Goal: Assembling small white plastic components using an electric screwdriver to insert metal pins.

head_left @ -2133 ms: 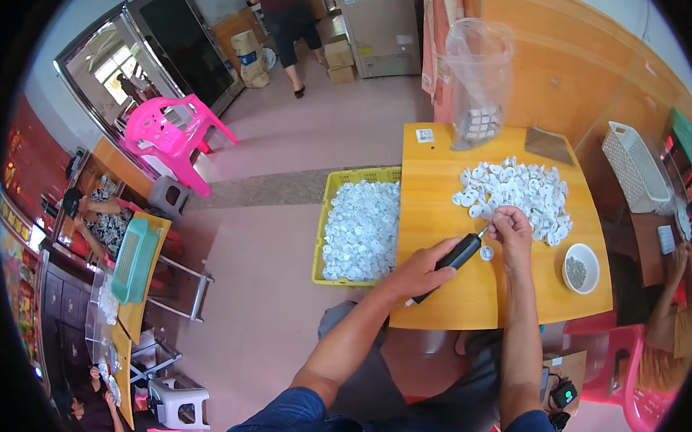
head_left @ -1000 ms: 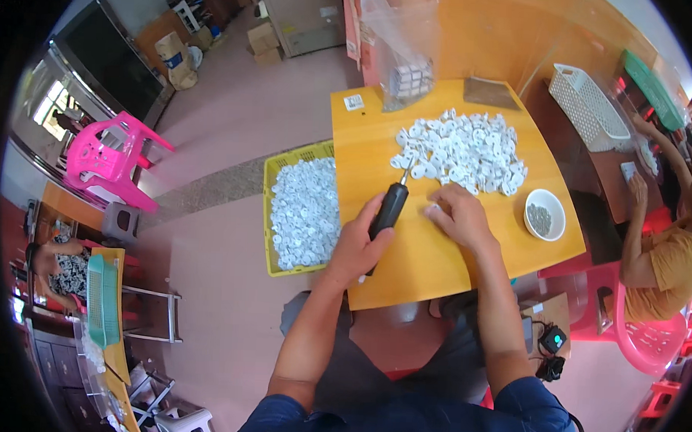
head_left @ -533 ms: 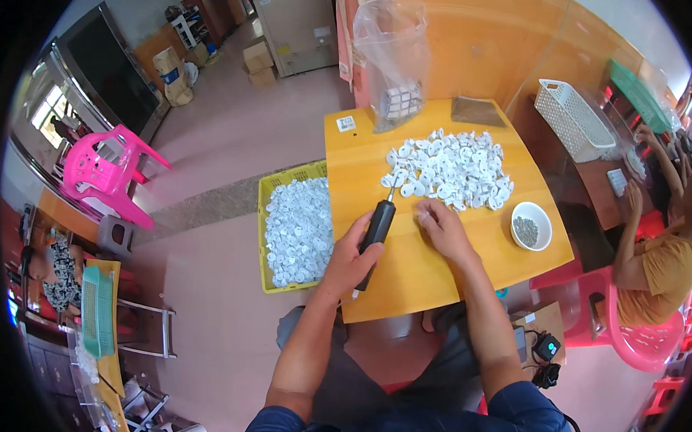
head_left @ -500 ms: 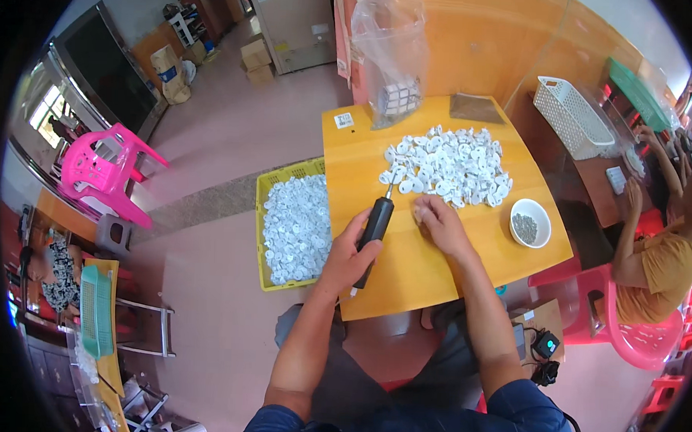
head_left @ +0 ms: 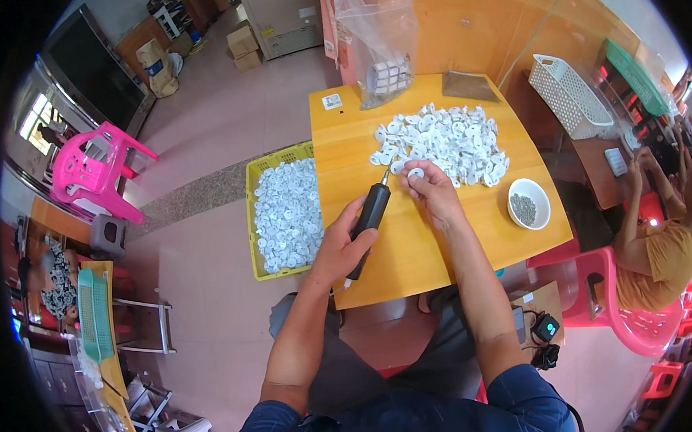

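Note:
My left hand (head_left: 342, 242) is wrapped round a black electric screwdriver (head_left: 372, 215), its thin bit pointing up and away from me. In my right hand (head_left: 435, 195), thumb and fingers pinch a small round white plastic part (head_left: 415, 173), close to the right of the bit. Beyond both hands a heap of similar white parts (head_left: 455, 140) covers the far middle of the yellow table (head_left: 405, 256). A white bowl (head_left: 543, 215) of small grey metal pieces, which look like screws, stands right of my right hand.
A yellow crate (head_left: 257, 270) full of white parts stands left of the table. A clear plastic bag (head_left: 373, 45) and a flat brown packet (head_left: 470, 86) lie at the table's far edge. On the right a person in a mustard shirt (head_left: 657, 257) sits at another table with a white basket (head_left: 567, 98).
My right hand has moved up toward the heap, and a white round part now shows in its fingers. The left hand still grips the screwdriver. The whole view has shifted slightly.

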Demonstrator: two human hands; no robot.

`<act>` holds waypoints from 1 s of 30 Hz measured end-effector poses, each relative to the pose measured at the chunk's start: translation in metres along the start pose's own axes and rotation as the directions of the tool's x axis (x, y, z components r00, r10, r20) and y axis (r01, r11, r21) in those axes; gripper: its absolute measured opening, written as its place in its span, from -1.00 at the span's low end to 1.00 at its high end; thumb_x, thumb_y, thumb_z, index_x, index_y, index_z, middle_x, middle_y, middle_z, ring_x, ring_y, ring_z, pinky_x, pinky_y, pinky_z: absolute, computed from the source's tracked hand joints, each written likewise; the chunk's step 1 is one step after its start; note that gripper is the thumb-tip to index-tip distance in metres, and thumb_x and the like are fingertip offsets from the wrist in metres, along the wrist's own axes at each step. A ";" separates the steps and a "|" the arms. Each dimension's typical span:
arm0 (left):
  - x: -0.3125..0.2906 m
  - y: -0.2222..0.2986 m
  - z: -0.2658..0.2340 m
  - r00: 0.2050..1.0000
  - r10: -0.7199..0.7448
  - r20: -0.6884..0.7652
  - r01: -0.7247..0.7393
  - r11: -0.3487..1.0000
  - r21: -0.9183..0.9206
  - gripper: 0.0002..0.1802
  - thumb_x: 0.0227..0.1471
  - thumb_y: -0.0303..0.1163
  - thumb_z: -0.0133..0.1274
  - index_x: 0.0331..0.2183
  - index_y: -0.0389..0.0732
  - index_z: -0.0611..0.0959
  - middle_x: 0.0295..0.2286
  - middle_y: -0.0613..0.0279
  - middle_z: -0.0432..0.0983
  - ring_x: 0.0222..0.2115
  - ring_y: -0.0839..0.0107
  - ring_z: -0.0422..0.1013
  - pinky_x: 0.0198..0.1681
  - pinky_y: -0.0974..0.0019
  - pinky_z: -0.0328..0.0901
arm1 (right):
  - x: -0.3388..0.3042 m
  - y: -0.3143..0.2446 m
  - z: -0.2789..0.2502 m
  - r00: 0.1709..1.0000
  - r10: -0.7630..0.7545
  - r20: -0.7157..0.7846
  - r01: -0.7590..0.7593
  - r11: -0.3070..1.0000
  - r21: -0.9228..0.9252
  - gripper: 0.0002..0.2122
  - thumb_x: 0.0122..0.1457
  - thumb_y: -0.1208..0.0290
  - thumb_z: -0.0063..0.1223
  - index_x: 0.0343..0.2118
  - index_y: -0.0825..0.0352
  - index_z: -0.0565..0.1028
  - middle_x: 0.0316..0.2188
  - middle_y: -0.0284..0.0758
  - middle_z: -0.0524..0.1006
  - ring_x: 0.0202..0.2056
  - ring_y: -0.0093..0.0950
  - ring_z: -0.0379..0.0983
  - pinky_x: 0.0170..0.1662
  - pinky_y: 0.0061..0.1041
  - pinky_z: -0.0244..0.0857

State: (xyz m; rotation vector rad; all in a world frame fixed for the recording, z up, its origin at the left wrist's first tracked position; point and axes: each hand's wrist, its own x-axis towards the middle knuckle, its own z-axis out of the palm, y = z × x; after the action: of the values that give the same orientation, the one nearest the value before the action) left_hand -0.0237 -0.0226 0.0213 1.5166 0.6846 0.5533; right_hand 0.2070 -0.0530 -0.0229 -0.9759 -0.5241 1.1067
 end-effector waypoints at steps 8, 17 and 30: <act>-0.004 0.002 0.006 1.000 -0.010 0.016 0.009 0.998 0.068 -0.32 0.08 -0.44 0.09 0.23 -0.21 0.30 -0.43 0.27 0.46 -0.51 0.55 0.40 -0.43 0.42 0.31 | -0.001 0.000 0.001 0.991 -0.123 -0.048 0.119 0.991 -0.068 -0.74 0.17 0.63 0.08 -0.07 0.31 0.54 -0.41 -0.51 0.49 -0.46 -0.75 0.29 -0.43 -0.73 0.15; -0.007 0.006 0.008 0.999 -0.034 0.040 0.028 0.990 0.140 -0.33 0.07 -0.41 0.10 0.21 -0.20 0.33 -0.42 0.21 0.49 -0.48 0.48 0.43 -0.39 0.37 0.33 | 0.002 0.009 0.005 0.973 -0.210 -0.095 0.175 0.941 -0.289 -0.70 0.18 0.55 0.10 -0.01 0.32 0.55 -0.40 -0.56 0.49 -0.50 -0.76 0.22 -0.44 -0.75 0.09; -0.002 -0.004 0.006 0.995 -0.061 0.075 0.044 0.977 0.208 -0.35 0.06 -0.34 0.09 0.19 -0.22 0.36 -0.35 0.09 0.53 -0.39 0.38 0.46 -0.27 0.31 0.35 | 0.006 0.018 0.004 0.970 -0.228 -0.080 0.192 0.928 -0.318 -0.75 0.22 0.63 0.02 -0.04 0.41 0.55 -0.31 -0.40 0.57 -0.39 -0.69 0.39 -0.31 -0.70 0.31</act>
State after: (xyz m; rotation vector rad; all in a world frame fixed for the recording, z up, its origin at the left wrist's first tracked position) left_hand -0.0210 -0.0286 0.0168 1.6994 0.7346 0.3877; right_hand 0.1975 -0.0443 -0.0367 -1.2168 -0.7044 0.7826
